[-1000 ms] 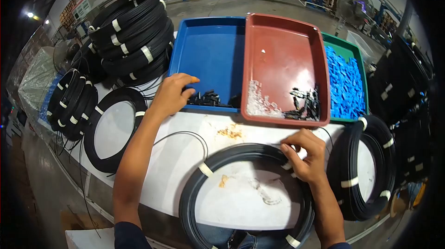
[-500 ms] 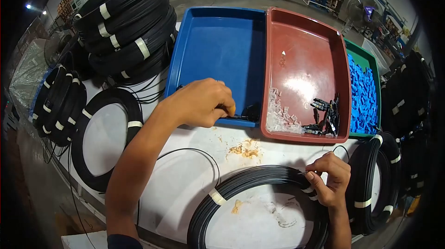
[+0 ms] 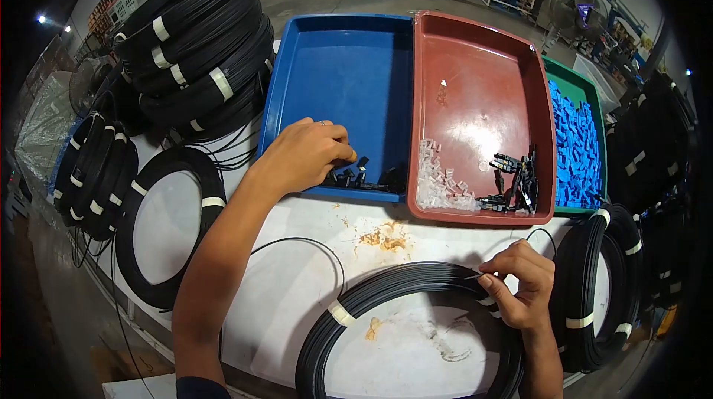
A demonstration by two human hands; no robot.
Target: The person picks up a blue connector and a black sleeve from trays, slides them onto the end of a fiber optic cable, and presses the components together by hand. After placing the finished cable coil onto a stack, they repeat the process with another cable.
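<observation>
My left hand (image 3: 308, 154) reaches over the front edge of the blue tray (image 3: 334, 80); its fingers are bent together at small black parts (image 3: 362, 176), and what they grip is hidden. Close to the front right, my right hand (image 3: 523, 284) pinches the thin end of a black cable between thumb and finger. That cable end lies at the upper right of a large black cable coil (image 3: 401, 277), bound with white tape, on the white table (image 3: 275, 325).
A red tray (image 3: 483, 65) holds clear and black connectors. Behind its right side, a green tray (image 3: 579, 87) holds blue pieces. Stacked black coils (image 3: 204, 43) rise at the back left; single coils (image 3: 174, 161) stand left and right (image 3: 587, 288). Brown residue (image 3: 382, 239) marks the table.
My left hand has moved left along the blue tray's front edge, uncovering black parts there. The right hand still pinches the cable end. The whole view has shifted slightly.
</observation>
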